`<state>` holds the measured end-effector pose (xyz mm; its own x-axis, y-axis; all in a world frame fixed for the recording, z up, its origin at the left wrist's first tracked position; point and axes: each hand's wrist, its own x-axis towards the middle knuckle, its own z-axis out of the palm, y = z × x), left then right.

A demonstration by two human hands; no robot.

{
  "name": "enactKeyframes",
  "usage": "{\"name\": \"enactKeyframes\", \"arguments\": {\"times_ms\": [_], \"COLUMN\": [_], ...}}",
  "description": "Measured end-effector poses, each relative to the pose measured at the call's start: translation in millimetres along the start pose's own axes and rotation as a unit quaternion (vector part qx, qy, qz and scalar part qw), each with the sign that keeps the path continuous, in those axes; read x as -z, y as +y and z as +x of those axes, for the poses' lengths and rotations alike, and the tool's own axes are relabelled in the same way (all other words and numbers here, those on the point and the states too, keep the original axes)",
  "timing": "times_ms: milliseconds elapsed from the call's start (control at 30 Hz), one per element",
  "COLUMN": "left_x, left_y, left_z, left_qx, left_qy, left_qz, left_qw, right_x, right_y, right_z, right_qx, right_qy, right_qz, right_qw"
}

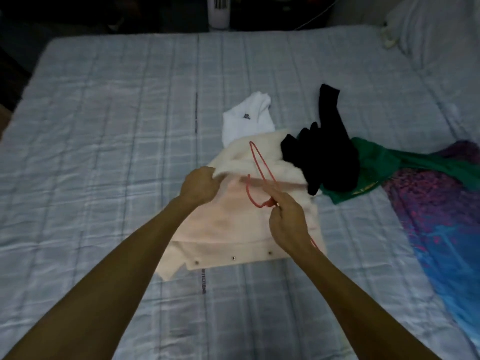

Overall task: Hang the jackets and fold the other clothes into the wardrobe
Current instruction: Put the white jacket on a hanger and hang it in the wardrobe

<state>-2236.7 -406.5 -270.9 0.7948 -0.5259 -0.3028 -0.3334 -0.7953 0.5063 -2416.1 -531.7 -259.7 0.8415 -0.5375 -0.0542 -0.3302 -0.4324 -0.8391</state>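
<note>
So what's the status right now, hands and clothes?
Left hand lifting cream jacket edge. Right hand gripping red hanger over it. Black garment overlaps jacket's far corner.

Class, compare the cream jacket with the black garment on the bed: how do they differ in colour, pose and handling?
The cream jacket is pale and spread fairly flat; the black garment is dark and bunched in a heap. The left hand lifts the jacket's edge while the right hand holds a red hanger over it; no hand touches the black garment. The jacket shows metal snaps; no fastening can be made out on the black garment. Both rest on the bed.
</note>
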Motion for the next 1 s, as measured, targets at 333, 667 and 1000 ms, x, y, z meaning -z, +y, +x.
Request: {"name": "enactKeyframes", "arguments": {"times_ms": [333, 667, 1000], "left_x": [98.5, 160.7, 195.9], "left_y": [135.7, 234.8, 312.7], "left_z": [-123.9, -245.9, -339.2], "left_qx": [0.058, 0.05, 0.08], "left_qy": [0.074, 0.105, 0.246], "left_qz": [-0.299, -0.494, -0.623], "left_qw": [0.949, 0.862, 0.738], "right_x": [99.1, 149.0, 181.9], "right_y": [-102.6, -177.5, -210.6], "right_z": [-92.3, -161.2, -202.5], "right_qx": [0.013, 0.063, 0.095], "right_qy": [0.085, 0.117, 0.107], "right_qz": [-0.002, 0.063, 0.061], "right_qw": [0.996, 0.989, 0.988]}}
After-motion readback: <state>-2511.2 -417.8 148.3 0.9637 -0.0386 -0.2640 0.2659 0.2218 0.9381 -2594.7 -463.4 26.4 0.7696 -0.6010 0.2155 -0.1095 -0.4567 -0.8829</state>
